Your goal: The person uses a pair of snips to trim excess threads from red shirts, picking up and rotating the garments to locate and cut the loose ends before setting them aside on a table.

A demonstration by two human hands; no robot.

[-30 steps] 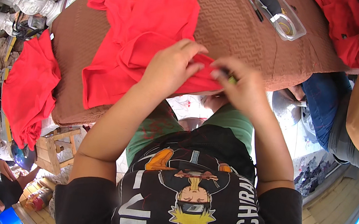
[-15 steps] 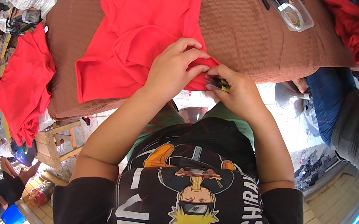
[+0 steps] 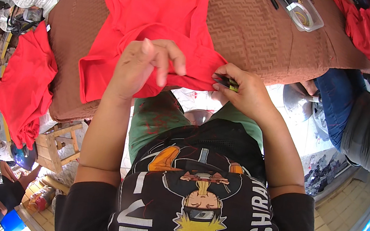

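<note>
A red garment (image 3: 162, 11) lies spread over the table, its near edge drawn toward my lap. My right hand (image 3: 249, 92) pinches the garment's right corner between thumb and finger. Tucked in the same hand is a small black and yellow-green tool, apparently thread snips (image 3: 228, 83); the fingers cover part of it. My left hand (image 3: 147, 64) is lifted over the lower part of the garment, fingers apart and loosely bent, slightly blurred, with nothing in it.
A brown patterned cloth (image 3: 250, 29) covers the table. At its far right are a clear plastic box (image 3: 310, 19) and a black pen (image 3: 272, 2). Another red garment (image 3: 29, 87) hangs at the left edge. Someone in jeans (image 3: 335, 102) sits to the right, near more red fabric (image 3: 367, 35).
My left hand has come off the garment's edge and moved left and up, its fingers opening. My right hand stays nearly in place, holding the corner and the snips.
</note>
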